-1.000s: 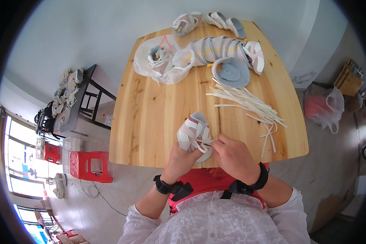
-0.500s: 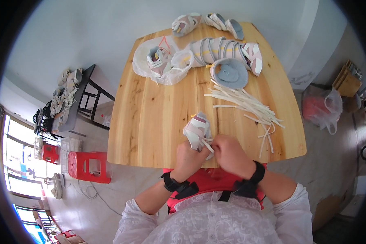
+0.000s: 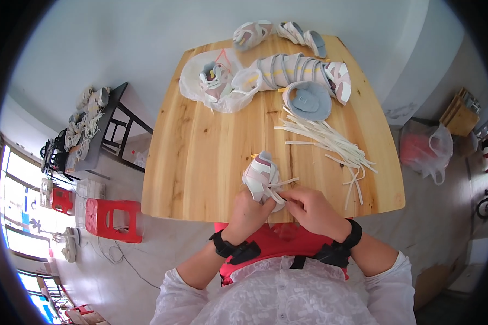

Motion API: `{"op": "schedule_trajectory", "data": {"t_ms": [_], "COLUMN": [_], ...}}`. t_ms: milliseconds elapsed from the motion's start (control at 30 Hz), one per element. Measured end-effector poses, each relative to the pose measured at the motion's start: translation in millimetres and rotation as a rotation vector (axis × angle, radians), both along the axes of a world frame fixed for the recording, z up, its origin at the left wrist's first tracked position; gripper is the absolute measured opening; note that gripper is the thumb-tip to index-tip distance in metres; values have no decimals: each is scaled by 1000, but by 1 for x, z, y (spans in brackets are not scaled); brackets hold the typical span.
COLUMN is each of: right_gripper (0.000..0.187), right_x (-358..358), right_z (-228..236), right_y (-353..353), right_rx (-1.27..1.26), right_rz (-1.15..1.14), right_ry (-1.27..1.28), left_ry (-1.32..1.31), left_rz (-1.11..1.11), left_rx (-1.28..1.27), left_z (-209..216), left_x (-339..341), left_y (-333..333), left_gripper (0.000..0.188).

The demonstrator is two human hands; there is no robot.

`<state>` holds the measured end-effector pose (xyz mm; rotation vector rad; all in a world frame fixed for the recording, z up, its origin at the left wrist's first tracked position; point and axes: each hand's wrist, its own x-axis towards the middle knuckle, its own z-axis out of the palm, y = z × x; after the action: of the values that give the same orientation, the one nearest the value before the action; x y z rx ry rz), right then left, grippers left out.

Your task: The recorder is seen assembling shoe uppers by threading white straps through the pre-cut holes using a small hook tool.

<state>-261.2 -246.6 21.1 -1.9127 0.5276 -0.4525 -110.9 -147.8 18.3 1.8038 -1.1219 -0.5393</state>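
Observation:
My left hand [image 3: 246,215] is closed around the lower left side of a small white and pink shoe upper [image 3: 261,169] near the table's front edge. A white lace [image 3: 288,182] comes out of the upper, its free end pointing right. My right hand [image 3: 312,210] is closed in a pinch against the upper's right side. Something small and dark shows at its fingertips, but I cannot make it out. Beyond the hands, to the right, lies a loose bundle of flat white laces [image 3: 331,137].
A row of nested shoe uppers [image 3: 290,70] lies across the table [image 3: 200,168], with a single grey-lined upper [image 3: 308,102] before it. A plastic bag [image 3: 192,86] holds another upper. More uppers [image 3: 253,35] sit at the far edge. A red stool [image 3: 114,219] stands left.
My right hand has come down and slightly right, its fingertips now at the upper's side. A lace end now sticks out to the right. My left hand keeps its hold.

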Motion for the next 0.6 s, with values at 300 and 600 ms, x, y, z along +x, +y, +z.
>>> {"op": "schedule_trajectory", "data": {"t_ms": [300,600], "right_gripper": [20,13], "right_x": [5,8], "right_z": [-2,-23], "right_y": [21,3], "right_rx": [-658,47], "right_rz": [-72,-43], "right_ry": [154,31], "left_ry": [-61,-40], "left_rz": [12,17], "left_rx": [-32,-4], "left_z": [-20,-13], "left_x": [-2,-6], "left_y": [-2,-5], "left_gripper": [25,17]}}
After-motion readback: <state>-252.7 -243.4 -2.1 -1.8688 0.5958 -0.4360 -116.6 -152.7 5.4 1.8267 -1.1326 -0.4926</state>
